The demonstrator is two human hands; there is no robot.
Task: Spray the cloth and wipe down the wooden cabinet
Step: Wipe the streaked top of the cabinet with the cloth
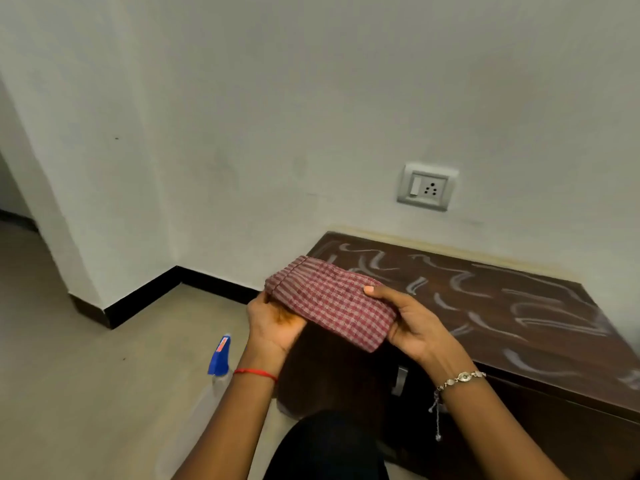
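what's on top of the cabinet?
White smeared streaks across the cabinet top; no objects visible. The cloth, held in both hands, hides its near-left corner.

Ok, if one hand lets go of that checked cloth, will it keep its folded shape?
Probably not. The cloth looks thin and woven, and it sags a little between the left hand and the right hand, so it is likely floppy and would unfold. It looks light for its size, and its weave should not be slippery.
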